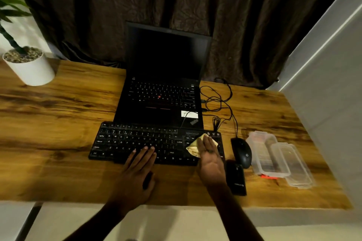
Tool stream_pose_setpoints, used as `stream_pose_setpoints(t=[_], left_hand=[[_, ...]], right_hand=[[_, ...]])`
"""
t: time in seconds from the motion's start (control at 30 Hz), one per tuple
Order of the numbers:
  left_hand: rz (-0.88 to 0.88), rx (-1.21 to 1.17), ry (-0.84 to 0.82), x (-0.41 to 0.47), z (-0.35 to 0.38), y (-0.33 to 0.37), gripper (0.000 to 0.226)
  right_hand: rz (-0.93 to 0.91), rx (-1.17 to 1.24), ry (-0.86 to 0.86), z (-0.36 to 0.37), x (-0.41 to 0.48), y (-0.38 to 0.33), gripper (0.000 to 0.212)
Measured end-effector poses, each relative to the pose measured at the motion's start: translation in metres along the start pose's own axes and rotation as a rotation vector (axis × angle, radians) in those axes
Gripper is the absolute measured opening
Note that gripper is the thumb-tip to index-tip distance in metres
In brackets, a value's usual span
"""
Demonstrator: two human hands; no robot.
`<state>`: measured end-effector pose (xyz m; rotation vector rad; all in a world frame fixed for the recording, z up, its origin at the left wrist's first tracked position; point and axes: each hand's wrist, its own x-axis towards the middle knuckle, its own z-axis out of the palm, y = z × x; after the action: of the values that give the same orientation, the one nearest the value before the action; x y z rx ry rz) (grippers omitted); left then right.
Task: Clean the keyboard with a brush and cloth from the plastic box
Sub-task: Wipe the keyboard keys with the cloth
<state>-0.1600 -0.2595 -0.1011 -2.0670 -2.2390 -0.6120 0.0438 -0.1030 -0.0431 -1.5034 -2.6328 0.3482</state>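
A black keyboard (137, 141) lies on the wooden desk in front of a laptop. My right hand (210, 157) presses a yellow cloth (193, 147) flat onto the keyboard's right end, over the number-pad area. My left hand (137, 174) rests with spread fingers on the keyboard's front edge near the space bar, holding nothing. A clear plastic box (264, 154) sits open to the right of the mouse, its clear lid (295, 166) beside it. A small red-orange object (269, 177) peeks out at the box's near edge. I cannot pick out a brush.
An open black laptop (162, 88) with a dark screen stands behind the keyboard. A black mouse (242, 151) with tangled cables (219, 101) lies right of the keyboard, a black rectangular device (236, 179) near it. A white plant pot (29, 66) stands far left. A white wall (333, 84) borders the right.
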Motion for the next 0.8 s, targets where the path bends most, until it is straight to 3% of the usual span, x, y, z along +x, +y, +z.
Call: stream_pose_setpoints(t=[0.1, 0.2, 0.3, 0.47, 0.57, 0.7, 0.8], left_hand=[[-0.001, -0.013, -0.004, 0.000, 0.000, -0.001, 0.061], [-0.012, -0.016, -0.014, 0.000, 0.001, 0.000, 0.061], [-0.022, -0.025, -0.019, 0.000, 0.003, 0.000, 0.061], [-0.001, -0.010, -0.008, -0.001, 0.004, -0.002, 0.061], [-0.001, -0.012, 0.015, 0.000, 0.003, 0.000, 0.059], [0.007, -0.010, 0.010, 0.000, 0.003, -0.001, 0.059], [0.011, -0.007, -0.002, 0.000, 0.002, -0.001, 0.059]], right_hand=[[-0.062, -0.062, -0.012, 0.000, -0.001, 0.013, 0.080], [-0.019, 0.032, 0.112, 0.002, -0.007, 0.032, 0.083], [0.061, -0.032, 0.147, 0.008, -0.014, 0.026, 0.096], [-0.082, -0.072, 0.081, 0.022, -0.017, 0.006, 0.122], [-0.038, -0.144, 0.095, 0.020, -0.021, 0.021, 0.133], [0.101, -0.056, 0.165, 0.026, -0.025, 0.018, 0.101], [0.160, -0.006, 0.117, 0.025, -0.017, -0.013, 0.086]])
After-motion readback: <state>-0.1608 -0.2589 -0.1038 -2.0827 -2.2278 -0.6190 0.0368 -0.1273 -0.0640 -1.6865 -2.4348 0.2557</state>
